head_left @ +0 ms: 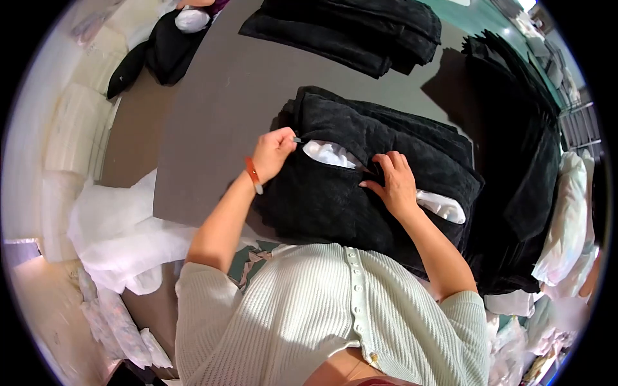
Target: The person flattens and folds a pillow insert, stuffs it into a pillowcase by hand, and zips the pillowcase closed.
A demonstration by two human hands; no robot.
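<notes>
A black plush cover point(322, 199) lies on the grey table, with a long opening across it that shows white filling point(331, 154). At the left end of this opening my left hand point(275, 149) is closed on a small grey tab. My right hand point(394, 182) rests over the middle of the opening, fingertips and thumb pinching the black fabric edges. More white filling point(443, 206) shows to the right of that wrist. Further black fabric layers lie beneath and behind the cover.
Folded black covers point(347, 32) lie at the table's point(212, 83) far side. A tall stack of black covers point(508, 148) stands on the right. White wrapped material point(129, 225) hangs at the left edge. Another person's hand point(196, 2) shows at the top left, near a black piece.
</notes>
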